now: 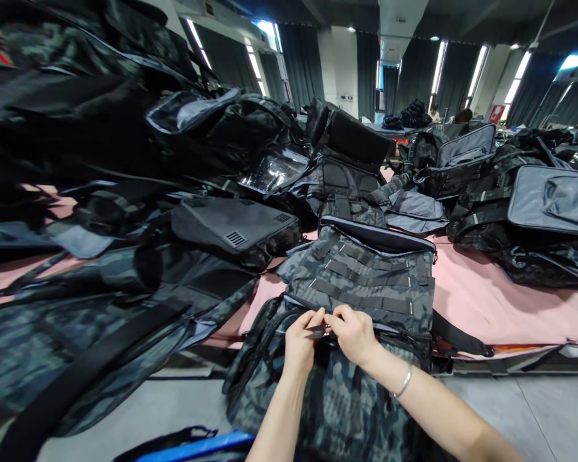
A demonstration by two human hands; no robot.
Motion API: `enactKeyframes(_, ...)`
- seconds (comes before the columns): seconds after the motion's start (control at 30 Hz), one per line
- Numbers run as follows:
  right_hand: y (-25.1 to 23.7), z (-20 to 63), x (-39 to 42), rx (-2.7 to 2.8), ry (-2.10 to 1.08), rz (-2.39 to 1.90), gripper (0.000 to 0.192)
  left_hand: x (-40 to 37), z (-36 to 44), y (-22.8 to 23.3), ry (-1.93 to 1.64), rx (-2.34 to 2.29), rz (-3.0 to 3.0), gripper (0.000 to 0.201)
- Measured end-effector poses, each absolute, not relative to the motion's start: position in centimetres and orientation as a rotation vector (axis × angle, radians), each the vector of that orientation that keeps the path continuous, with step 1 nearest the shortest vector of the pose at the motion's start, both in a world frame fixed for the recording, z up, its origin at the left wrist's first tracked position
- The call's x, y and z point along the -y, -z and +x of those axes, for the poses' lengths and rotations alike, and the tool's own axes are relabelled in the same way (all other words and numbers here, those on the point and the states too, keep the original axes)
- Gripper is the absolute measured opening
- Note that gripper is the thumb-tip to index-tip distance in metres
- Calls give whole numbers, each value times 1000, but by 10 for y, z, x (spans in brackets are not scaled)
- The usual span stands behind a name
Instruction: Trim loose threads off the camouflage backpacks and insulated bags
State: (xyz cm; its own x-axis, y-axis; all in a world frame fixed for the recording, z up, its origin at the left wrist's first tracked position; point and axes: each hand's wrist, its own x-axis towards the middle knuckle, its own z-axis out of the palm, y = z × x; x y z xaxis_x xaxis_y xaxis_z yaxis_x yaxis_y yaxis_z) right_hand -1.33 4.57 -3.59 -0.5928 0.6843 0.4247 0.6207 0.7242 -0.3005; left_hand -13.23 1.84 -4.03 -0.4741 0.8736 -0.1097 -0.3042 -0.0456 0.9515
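Observation:
A dark camouflage backpack [361, 391] hangs over the table's front edge, its webbed upper panel [366, 276] lying back on the table. My left hand [299, 339] is closed at the seam between panel and body, fingertips pinched together; what they grip is too small to make out. Close beside it, my right hand [354, 333] is closed on small dark thread snips [316, 332], their pointed blades directed left toward my left fingers. The snips' handles are mostly hidden in the hand. Behind the panel, a zipped opening [380, 239] gapes with a grey lining.
Several black and camouflage backpacks are heaped on the pink-covered table [481, 314], left and behind. An open bag with a grey-lined flap [551, 199] lies at right. A wide black strap [96, 372] dangles at left. A blue-edged item [197, 446] is below. People sit far back.

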Motion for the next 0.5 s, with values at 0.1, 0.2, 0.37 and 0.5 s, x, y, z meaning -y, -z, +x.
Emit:
enactKeyframes(0.1,37,-14,-42,2398,-119,-996,26,-17,-131,45,-1707,-1341,689,37)
enactKeyframes(0.2,39,-15,-38,2401,-63,-999,27,-16,-130,51,-1737,-1352,705,37)
enactKeyframes(0.37,39,-13,-37,2397,-119,-1000,26,-16,-132,59,-1758,-1353,724,38)
enactKeyframes(0.5,30,-3,-35,2371,-250,-1037,29,-16,-133,59,-1748,-1340,716,37)
